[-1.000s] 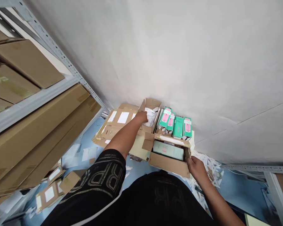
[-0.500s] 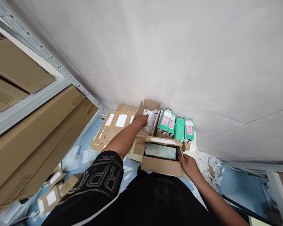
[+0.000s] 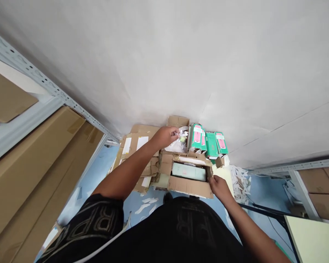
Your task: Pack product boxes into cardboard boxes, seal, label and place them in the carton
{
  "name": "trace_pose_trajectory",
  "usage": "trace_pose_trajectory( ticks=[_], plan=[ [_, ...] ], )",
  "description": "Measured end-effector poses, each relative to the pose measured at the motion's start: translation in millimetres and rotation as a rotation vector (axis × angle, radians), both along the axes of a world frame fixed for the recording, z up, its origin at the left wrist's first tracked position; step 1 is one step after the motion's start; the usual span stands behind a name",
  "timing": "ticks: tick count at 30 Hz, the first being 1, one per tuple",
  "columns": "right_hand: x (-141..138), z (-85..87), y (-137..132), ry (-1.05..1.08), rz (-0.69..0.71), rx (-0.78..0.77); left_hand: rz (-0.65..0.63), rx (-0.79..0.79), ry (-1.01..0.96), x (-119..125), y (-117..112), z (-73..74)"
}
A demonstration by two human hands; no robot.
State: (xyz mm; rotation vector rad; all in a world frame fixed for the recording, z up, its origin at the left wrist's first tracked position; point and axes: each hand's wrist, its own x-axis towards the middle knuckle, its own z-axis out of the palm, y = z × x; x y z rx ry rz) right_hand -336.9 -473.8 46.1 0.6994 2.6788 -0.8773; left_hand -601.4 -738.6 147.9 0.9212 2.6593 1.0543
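Observation:
My left hand [image 3: 167,136] is closed over an open cardboard box [image 3: 178,120] by the wall. White crumpled scraps [image 3: 183,134], perhaps paper, show at its fingertips, and more white filling lies in that box below. Nearer to me is a second open carton [image 3: 190,185], with a pale green box [image 3: 188,171] lying inside. My right hand [image 3: 218,185] grips this carton at its right end, the fingertips partly hidden by the cardboard. Behind the carton, several green boxes with pink panels [image 3: 197,135] stand against the wall.
Flattened cardboard [image 3: 134,144] with white labels lies to the left. Shelving [image 3: 57,98] with large cartons [image 3: 44,171] rises on the left side. White scraps heap [image 3: 239,182] on the right, and some lie on the blue floor [image 3: 137,199]. A pale tabletop [image 3: 315,237] is at lower right.
My left hand has lifted a little from the filling, with white scraps at its fingers. My right hand still holds the carton's end. The view has shifted slightly.

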Motion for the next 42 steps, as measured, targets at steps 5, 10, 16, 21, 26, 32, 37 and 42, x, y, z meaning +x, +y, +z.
trace_pose_trajectory(
  ticks=[5, 10, 16, 21, 26, 32, 37, 42],
  plan=[
    [-0.9, 5.6, -11.6, 0.011, -0.051, 0.002, -0.308, 0.011, -0.163, 92.8, -11.7, 9.3],
    [11.9, 12.8, -22.9, 0.03, -0.118, 0.023, -0.19, -0.01, -0.209, 129.4, -3.3, -32.6],
    [48.8, 16.7, -19.0, 0.044, -0.263, 0.071, -0.15, 0.164, -0.125, 137.4, -13.3, -40.3],
    [98.0, 19.0, 0.3, 0.113, -0.426, 0.055, 0.11, 0.233, -0.087, 152.7, 7.1, -56.0],
    [150.8, 17.5, 24.8, 0.19, -0.576, 0.001, -0.08, 0.301, -0.642, 175.8, 72.5, -77.4],
    [232.0, 5.3, 81.6, 0.205, -0.742, -0.053, -0.174, 0.385, -0.779, 231.8, 187.3, -83.6],
    [328.1, -2.7, 156.6, 0.128, -0.871, 0.011, -0.261, 0.269, -0.735, 314.9, 300.7, -95.2],
    [419.6, -5.1, 226.7, 0.072, -0.989, 0.036, -0.436, 0.196, -0.681, 402.2, 404.6, -98.0]
  ],
)
